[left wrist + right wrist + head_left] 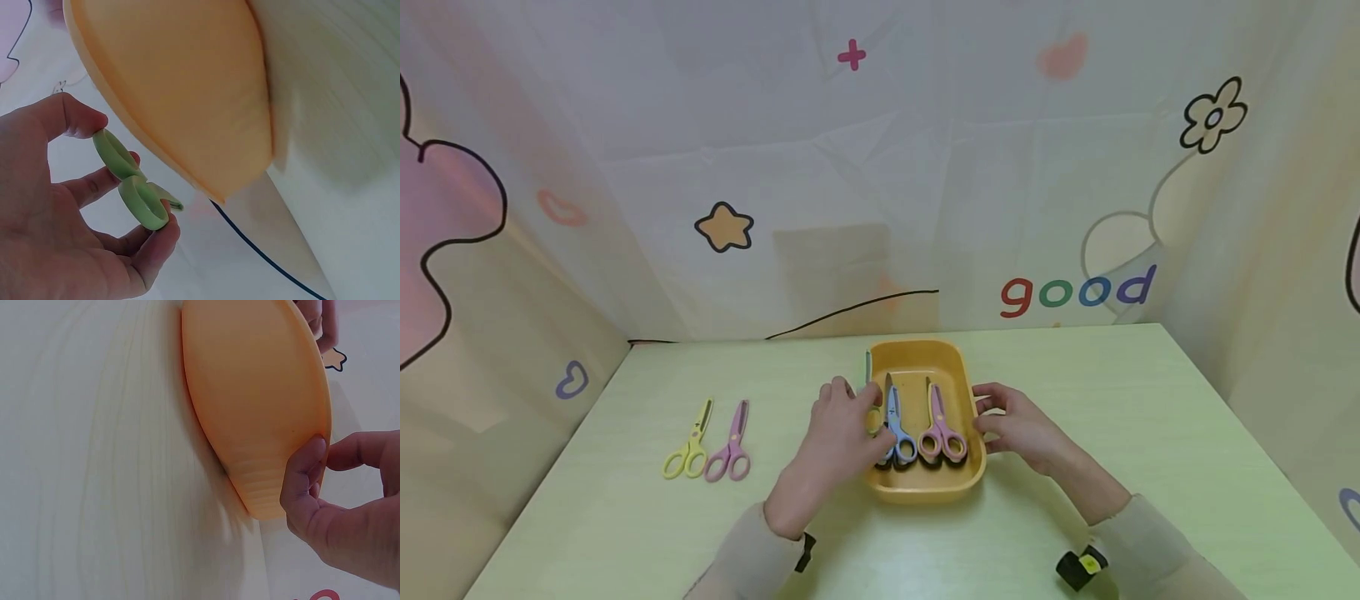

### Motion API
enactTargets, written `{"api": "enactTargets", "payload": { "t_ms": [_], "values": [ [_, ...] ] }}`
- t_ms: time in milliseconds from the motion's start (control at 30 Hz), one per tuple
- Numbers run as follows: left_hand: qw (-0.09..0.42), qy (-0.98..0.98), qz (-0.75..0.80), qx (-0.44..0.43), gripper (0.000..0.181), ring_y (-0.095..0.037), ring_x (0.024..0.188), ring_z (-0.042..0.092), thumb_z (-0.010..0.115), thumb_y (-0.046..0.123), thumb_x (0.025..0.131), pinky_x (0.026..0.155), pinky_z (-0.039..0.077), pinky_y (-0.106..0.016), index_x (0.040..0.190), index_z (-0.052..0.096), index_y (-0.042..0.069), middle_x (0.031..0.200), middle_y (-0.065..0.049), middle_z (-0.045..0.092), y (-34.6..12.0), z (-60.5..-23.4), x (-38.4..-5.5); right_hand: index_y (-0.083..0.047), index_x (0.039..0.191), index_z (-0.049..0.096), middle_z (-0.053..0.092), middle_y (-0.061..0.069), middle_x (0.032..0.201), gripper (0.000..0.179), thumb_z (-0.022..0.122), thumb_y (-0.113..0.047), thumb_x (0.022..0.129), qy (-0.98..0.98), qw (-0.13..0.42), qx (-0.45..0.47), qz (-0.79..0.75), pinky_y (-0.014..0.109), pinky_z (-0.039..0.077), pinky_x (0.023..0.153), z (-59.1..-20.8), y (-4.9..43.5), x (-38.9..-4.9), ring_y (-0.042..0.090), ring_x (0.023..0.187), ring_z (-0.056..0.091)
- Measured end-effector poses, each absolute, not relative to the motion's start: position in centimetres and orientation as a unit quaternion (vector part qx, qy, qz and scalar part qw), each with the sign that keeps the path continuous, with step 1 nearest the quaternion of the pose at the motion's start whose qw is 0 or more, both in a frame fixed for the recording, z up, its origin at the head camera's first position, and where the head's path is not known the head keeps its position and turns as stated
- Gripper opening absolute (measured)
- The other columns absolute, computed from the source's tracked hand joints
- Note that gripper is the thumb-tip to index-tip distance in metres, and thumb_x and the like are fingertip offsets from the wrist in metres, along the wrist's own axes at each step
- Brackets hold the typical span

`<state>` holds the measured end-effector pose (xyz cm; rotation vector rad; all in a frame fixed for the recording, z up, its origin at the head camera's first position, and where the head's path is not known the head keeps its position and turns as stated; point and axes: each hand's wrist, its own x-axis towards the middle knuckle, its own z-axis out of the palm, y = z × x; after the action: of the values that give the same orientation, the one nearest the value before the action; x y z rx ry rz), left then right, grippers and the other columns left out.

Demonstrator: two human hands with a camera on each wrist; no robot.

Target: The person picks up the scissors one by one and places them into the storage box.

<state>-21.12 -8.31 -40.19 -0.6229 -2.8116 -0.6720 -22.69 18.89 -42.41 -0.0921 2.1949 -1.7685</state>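
One pale green worktop [1075,400] carries an orange tray [958,367], its right rim pinched by the right hand [1022,429]. Left hand [842,433] grips green scissors [134,184] by the loops at the tray's left edge, beside blue scissors [897,425] and pink scissors [940,429] inside.

Both hands are forward: the left hand [838,433] has curled, pinching fingers, the right hand [1018,425] has bent fingers.
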Motion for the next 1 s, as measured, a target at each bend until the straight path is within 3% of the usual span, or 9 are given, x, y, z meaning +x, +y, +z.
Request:
{"api": "enactTargets", "payload": {
  "t_ms": [267,433,767,1000],
  "values": [
    [0.077,-0.945,-0.22,-0.228,0.024,-0.031,0.084,0.042,0.065,0.02,0.082,0.071,0.039,-0.04,0.104,0.06,0.011,0.09,-0.013,0.043,-6.2,-40.1,-20.8,0.01,0.148,0.037,0.045,0.025,0.123,0.056,0.057,0.001,0.096,0.764,0.161,-0.04,-0.624,0.038,0.062,0.075,-42.3,18.9,-22.6,0.033,0.1,0.057],
    [0.043,-0.953,-0.189,-0.233,0.027,-0.03,0.084,0.042,0.069,0.026,0.089,0.07,0.041,-0.038,0.108,0.058,0.01,0.094,-0.017,0.046,-5.2,-40.3,-20.5,0.01,0.148,0.037,0.045,0.025,0.124,0.056,0.057,0.001,0.097,0.764,0.161,-0.04,-0.624,0.038,0.062,0.076,-42.3,18.9,-22.6,0.033,0.101,0.057],
    [0.017,-0.971,-0.085,-0.222,0.044,-0.041,0.106,0.055,0.07,0.038,0.095,0.086,0.054,-0.046,0.124,0.06,0.007,0.11,-0.028,0.055,-3.8,-40.8,-20.1,0.01,0.148,0.037,0.045,0.024,0.122,0.055,0.057,0.001,0.097,0.761,0.16,-0.044,-0.627,0.038,0.062,0.075,-42.6,19.0,-22.6,0.032,0.099,0.057],
    [0.006,-0.978,-0.051,-0.203,0.047,-0.04,0.104,0.056,0.068,0.042,0.096,0.085,0.054,-0.045,0.128,0.063,0.008,0.111,-0.029,0.057,-3.2,-41.1,-20.1,0.01,0.148,0.036,0.045,0.024,0.122,0.056,0.057,0.002,0.097,0.76,0.158,-0.043,-0.629,0.038,0.062,0.075,-42.5,18.9,-22.7,0.033,0.1,0.058]
  ]
}}
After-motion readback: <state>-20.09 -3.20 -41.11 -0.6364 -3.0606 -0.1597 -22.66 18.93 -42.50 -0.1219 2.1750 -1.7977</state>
